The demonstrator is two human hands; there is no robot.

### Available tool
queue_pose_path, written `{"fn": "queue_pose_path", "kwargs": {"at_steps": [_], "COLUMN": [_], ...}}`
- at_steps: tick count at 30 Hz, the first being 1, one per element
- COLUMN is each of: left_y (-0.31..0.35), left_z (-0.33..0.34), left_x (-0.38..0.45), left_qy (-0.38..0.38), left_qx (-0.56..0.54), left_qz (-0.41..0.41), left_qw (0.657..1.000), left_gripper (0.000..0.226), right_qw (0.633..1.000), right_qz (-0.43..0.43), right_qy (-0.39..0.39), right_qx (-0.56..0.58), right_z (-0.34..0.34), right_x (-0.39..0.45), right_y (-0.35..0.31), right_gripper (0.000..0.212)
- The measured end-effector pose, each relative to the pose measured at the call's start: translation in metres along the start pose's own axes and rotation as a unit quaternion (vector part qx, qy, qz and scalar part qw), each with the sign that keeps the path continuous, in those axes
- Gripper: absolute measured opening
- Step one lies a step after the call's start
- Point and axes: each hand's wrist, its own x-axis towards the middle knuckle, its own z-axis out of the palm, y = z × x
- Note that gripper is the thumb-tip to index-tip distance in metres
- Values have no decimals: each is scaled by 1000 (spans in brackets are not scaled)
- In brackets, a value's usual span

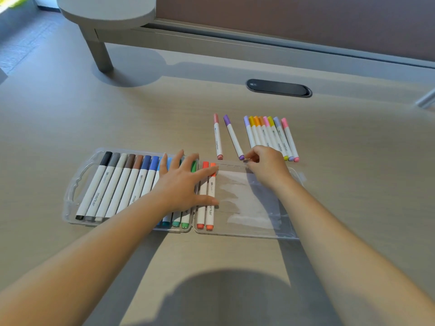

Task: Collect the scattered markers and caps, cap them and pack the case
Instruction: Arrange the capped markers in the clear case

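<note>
Currently the clear plastic hinged marker case (75,184) lies open flat on the pale wood-grain worktop (353,184). Its left half is full of white-barrelled capped markers, black through green; its right half holds only two orange-capped markers (205,196) at the hinge side.

Left hand (181,182) is spread flat, fingers straight, pressing the blue-green markers and touching the orange pair, likely pinning the row so nothing rolls while the next one goes in.

Right hand (266,163) has fingers curled at the case's far edge, thumb and forefinger pinching at the lower end of the loose purple-capped marker (233,137); judged to be the next pick.

Still unpacked beyond the case: a pink-capped marker (218,137) and a tight fan of pastel and yellow-orange capped markers (270,135). All visible markers look capped; no stray caps seen.

Barrels read "marker" plus a small logo, too small to read.
</note>
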Motion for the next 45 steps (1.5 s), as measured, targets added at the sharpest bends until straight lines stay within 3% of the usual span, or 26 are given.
{"fn": "queue_pose_path", "kwargs": {"at_steps": [9,14,19,25,30,34,37,39,41,45], "left_y": [18,12,6,4,4,4,3,4,5,6], "left_z": [3,-4,-4,-3,-3,-5,-7,-8,-7,-5], "left_x": [7,17,23,19,17,17,18,17,13,5], "left_qy": [29,86,106,130,132,119,117,117,116,116], "left_qx": [-5,-92,-143,-170,-175,-183,-199,-200,-193,-189], "left_qz": [-2,-31,-31,-21,-18,-16,-19,-20,-17,-17], "left_qw": [1000,992,984,977,976,976,973,973,974,975], "left_gripper": [81,65,50,38,36,36,38,41,43,44], "right_qw": [996,990,988,978,971,981,995,999,993,962], "right_qz": [21,49,69,63,57,42,-2,-16,-19,9], "right_qy": [81,124,82,20,22,66,70,40,-3,-94], "right_qx": [41,-34,-109,-199,-231,-179,-75,21,112,256], "right_z": [-13,-27,-28,-21,-21,-28,-36,-39,-39,-32], "right_x": [16,34,51,60,59,53,47,42,33,14], "right_y": [10,20,18,8,0,-5,-11,-16,-22,-25], "right_gripper": [21,24,24,55,55,46,68,90,97,77]}}
